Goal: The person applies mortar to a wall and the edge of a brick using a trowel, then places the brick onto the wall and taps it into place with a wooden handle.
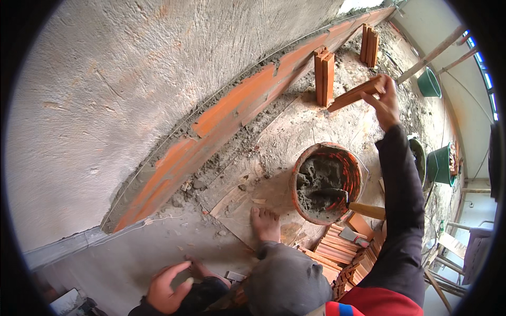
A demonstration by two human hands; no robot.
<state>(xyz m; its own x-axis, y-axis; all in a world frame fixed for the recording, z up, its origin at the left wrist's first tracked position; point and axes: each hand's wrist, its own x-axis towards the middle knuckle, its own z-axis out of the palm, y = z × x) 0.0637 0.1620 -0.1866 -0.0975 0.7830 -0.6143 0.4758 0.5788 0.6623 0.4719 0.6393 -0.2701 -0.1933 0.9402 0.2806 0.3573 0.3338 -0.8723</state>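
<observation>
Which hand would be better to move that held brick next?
Probably the right hand: it grips the brick, near the standing bricks. The left hand looks empty and is farther away.

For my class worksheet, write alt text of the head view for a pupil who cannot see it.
A person's right hand holds out a clay brick, while the left hand is empty. A bucket of mortar with a trowel in it stands nearby, and a low course of orange bricks runs along a plastered wall.
</observation>
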